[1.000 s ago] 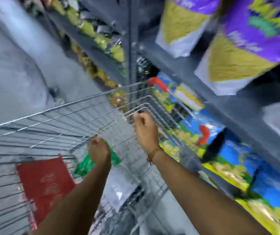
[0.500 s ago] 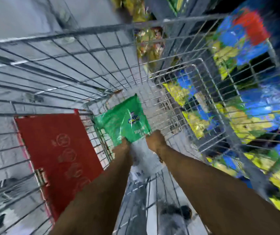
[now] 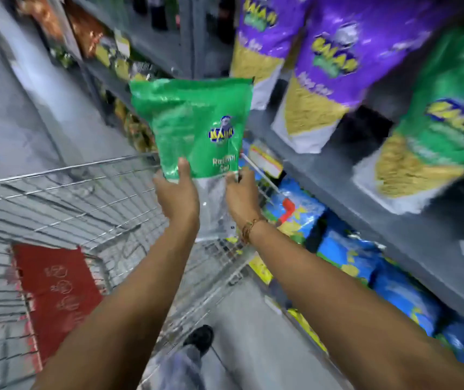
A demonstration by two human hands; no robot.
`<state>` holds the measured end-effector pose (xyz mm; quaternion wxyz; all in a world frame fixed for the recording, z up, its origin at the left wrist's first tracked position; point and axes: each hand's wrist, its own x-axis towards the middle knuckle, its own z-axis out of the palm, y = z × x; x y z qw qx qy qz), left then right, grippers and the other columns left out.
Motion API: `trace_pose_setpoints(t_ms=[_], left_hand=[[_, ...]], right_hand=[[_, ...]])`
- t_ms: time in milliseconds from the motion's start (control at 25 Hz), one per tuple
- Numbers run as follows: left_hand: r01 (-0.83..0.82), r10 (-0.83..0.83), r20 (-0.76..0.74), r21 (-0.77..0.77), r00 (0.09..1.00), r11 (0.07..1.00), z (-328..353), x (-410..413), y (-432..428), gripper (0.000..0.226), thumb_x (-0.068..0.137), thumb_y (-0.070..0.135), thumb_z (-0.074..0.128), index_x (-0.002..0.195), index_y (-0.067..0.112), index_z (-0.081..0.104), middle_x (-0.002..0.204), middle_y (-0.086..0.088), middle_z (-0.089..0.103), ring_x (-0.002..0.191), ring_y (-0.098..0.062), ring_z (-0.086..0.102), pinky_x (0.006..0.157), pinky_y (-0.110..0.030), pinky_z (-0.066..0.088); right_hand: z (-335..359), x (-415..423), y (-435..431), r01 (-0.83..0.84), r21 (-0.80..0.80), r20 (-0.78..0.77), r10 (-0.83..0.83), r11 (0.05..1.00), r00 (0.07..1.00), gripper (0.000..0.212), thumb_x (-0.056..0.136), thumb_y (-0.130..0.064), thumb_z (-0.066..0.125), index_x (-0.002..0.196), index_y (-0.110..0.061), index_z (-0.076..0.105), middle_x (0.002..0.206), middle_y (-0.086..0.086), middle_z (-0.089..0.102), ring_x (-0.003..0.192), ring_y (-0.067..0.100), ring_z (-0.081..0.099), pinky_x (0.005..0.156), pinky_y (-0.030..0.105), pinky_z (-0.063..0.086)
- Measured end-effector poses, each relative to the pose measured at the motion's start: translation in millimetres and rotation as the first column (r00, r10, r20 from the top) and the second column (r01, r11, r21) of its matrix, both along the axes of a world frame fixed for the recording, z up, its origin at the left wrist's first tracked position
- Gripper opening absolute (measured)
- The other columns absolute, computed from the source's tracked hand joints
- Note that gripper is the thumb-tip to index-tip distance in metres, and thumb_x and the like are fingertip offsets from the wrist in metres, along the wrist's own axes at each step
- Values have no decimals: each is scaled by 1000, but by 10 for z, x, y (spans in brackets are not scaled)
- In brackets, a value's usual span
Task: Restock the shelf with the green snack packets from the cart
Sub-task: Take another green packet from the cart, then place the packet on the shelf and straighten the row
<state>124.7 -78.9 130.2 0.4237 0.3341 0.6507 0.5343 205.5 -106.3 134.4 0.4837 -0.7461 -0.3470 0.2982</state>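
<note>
A green snack packet (image 3: 194, 128) with a clear lower part is held upright in front of me, above the wire cart (image 3: 90, 204). My left hand (image 3: 178, 191) grips its lower left side and my right hand (image 3: 242, 195) grips its lower right side. The grey shelf (image 3: 337, 175) runs along the right. On it stands another green packet (image 3: 444, 122) at the far right, beside purple packets (image 3: 335, 52).
A red flap (image 3: 56, 294) sits in the cart's seat at lower left. Blue and yellow packets (image 3: 366, 266) fill the shelf below. My shoe (image 3: 200, 337) is on the grey floor between cart and shelving. More shelving with packets runs off to the upper left.
Both hands have lifted the green packet out of the cart and up to shelf height. My view has swung up from the cart basket to the shelf.
</note>
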Motion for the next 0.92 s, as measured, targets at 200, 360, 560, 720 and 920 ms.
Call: trace_pose_setpoints(t_ms=[200, 360, 560, 720, 920], left_hand=[[101, -114, 35, 264, 993, 959, 688, 934, -1291, 45, 87, 37, 53, 118, 4, 48, 115, -7, 61, 103, -20, 56, 84, -24, 40], [380, -477, 85, 492, 875, 783, 915, 1872, -2615, 38, 89, 23, 52, 118, -1, 48, 116, -1, 57, 103, -4, 56, 97, -26, 44], [757, -837, -19, 437, 547, 485, 867, 2829, -3706, 40, 88, 33, 51, 116, 5, 46, 118, -19, 59, 107, -29, 55, 94, -35, 40], [879, -930, -159, 411, 330, 242, 914, 3514, -4089, 29, 93, 21, 47, 116, 4, 46, 118, -15, 57, 109, -24, 52, 95, -34, 35], [990, -888, -443, 109, 125, 85, 713, 4171, -4032, 34, 92, 23, 47, 117, 0, 47, 115, -29, 58, 109, -40, 53, 83, -40, 36]], right_hand=[[615, 746, -1414, 212, 294, -1, -222, 932, 975, 31, 90, -16, 43, 63, -27, 32, 64, -6, 36, 71, 18, 37, 67, 37, 33], [648, 1529, -2830, 451, 528, -6, -529, 719, 849, 13, 92, -28, 36, 79, -30, 39, 80, -4, 44, 76, 12, 39, 70, 30, 34], [565, 2347, -4032, 715, 587, -93, -846, 380, 526, 13, 89, -34, 32, 93, -25, 39, 85, 0, 43, 79, 17, 42, 74, 30, 36], [607, 3058, -4585, 788, 551, -77, -923, 276, 378, 17, 89, -31, 34, 98, -17, 38, 83, -3, 46, 80, 18, 42, 64, 21, 28], [401, 3609, -4806, 827, 438, -39, -912, 353, 409, 5, 97, -14, 33, 99, -11, 37, 81, -6, 39, 82, 18, 38, 61, 17, 27]])
